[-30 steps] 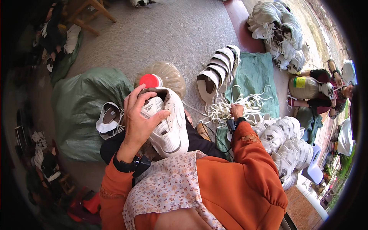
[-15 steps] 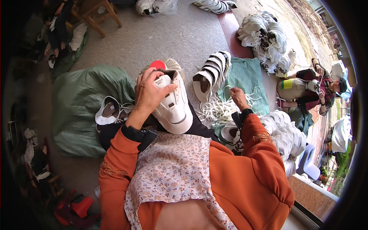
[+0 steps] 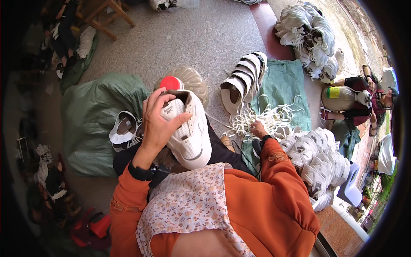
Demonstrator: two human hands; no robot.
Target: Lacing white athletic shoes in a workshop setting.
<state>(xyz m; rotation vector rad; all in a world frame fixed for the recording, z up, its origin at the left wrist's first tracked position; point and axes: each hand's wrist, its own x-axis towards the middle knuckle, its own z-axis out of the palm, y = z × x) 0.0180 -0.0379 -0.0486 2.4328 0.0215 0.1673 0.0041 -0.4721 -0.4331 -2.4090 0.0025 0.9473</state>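
My left hand (image 3: 157, 115) is closed around a white sneaker (image 3: 190, 139); its thumb lies on the tongue and its fingers on the far side. The sneaker has empty eyelets and points toward me above my lap. At the near edge of a tangled pile of white shoelaces (image 3: 274, 112), my right hand (image 3: 258, 129) has its fingers drawn together on a shoelace. One loose lace runs from the pile toward the sneaker. Behind the sneaker stands a clear ribbed jar (image 3: 195, 81) with a red lid (image 3: 171, 84).
A row of white shoes (image 3: 242, 79) stands beyond the laces, by a green cloth (image 3: 284, 85). Stacked white shoes (image 3: 321, 160) lie at right, a bundle (image 3: 306, 36) farther off. A green sack (image 3: 102, 128) and another sneaker (image 3: 124, 128) are at left. Another person (image 3: 372, 100) sits at far right.
My right hand has come down and slightly left, onto the edge of the lace pile. The sneaker in my left hand has moved a little nearer to me, and more of the jar shows.
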